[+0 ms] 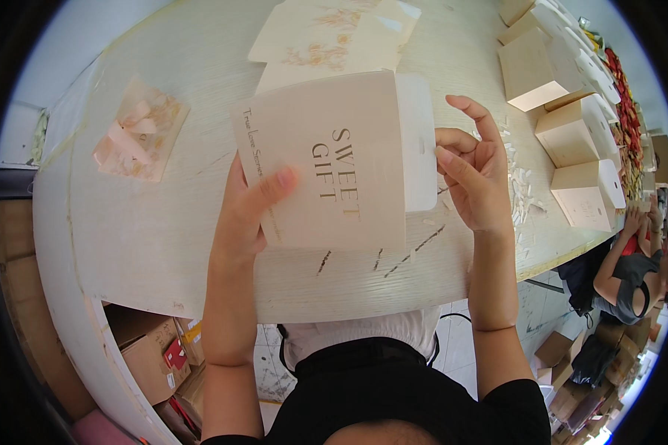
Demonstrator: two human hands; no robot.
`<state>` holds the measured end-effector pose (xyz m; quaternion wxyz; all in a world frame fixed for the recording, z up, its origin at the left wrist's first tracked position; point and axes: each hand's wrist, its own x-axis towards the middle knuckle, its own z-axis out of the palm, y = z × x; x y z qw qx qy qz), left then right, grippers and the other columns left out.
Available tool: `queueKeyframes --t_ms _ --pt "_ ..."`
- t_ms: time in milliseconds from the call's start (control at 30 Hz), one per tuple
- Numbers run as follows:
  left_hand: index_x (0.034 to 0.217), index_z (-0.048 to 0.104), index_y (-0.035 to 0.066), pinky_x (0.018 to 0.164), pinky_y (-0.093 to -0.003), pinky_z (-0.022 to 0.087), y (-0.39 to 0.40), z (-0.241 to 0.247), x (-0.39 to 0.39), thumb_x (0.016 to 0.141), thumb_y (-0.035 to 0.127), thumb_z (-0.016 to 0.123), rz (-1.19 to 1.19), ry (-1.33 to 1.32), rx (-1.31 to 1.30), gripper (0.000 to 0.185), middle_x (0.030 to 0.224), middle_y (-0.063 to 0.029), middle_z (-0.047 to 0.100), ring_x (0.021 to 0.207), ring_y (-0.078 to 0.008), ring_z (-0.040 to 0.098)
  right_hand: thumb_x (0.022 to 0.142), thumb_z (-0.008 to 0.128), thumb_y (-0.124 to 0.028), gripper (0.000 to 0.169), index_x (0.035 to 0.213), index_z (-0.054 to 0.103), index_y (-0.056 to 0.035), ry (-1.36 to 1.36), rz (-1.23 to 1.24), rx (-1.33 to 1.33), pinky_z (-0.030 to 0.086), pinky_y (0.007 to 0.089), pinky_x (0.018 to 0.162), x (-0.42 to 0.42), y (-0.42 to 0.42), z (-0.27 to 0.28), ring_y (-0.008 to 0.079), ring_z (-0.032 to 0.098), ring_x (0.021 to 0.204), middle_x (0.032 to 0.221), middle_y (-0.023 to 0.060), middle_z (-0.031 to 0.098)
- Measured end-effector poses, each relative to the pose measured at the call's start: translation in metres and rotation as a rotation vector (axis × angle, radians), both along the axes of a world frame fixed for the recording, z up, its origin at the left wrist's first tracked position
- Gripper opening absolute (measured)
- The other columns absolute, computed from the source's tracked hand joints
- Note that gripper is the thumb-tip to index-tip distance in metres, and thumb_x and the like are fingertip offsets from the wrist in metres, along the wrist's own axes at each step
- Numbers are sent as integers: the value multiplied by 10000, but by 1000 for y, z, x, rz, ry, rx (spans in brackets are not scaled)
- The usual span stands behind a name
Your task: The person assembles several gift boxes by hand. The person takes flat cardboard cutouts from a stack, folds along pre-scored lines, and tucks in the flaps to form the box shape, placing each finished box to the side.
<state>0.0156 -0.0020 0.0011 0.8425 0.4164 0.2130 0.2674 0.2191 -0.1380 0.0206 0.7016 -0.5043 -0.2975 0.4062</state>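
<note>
My left hand (pixel 256 203) grips the lower left side of a cream paper gift bag (pixel 362 161), its thumb across the printed front. The bag is held flat above the table, its printed words turned sideways. From its right end a white flap (pixel 420 144) with a small slot sticks out. My right hand (pixel 473 161) pinches the right edge of this flap between thumb and fingers, the index finger raised. Beyond the bag lie flat cream paper pieces with a floral print (pixel 334 41).
A floral packet with a pink ribbon (pixel 136 130) lies at the left. Folded cream boxes (pixel 581 186) stand along the right side, near scattered small white strips (pixel 520 192). A co-worker (pixel 632 272) is at the far right. Cardboard boxes (pixel 153 361) are below the table's left side.
</note>
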Motion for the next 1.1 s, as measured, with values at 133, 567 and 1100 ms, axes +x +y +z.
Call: queueKeyframes --t_ms 133,567,1100 --pt "1202 408 -31 810 -309 465 1 1 0 735 181 677 34 31 28 579 1097 -135 550 985 -193 558 772 515 119 530 1249 324 -12 73 59 36 497 282 781 2 -2 -2 198 614 901 1022 186 603" --pt "1211 399 -34 807 -308 475 0 -2 0 762 190 648 -15 8 -30 561 1109 -141 541 986 -191 562 764 539 127 534 1241 342 -8 -81 50 57 523 276 727 1 -1 -5 204 628 891 1011 169 612" --pt "1224 368 -27 819 -312 472 -4 -3 5 757 155 657 -56 -73 -78 579 1122 -138 525 1012 -196 546 742 496 154 574 1257 310 -19 -682 -122 152 471 236 737 -2 1 -12 133 589 780 818 92 601"
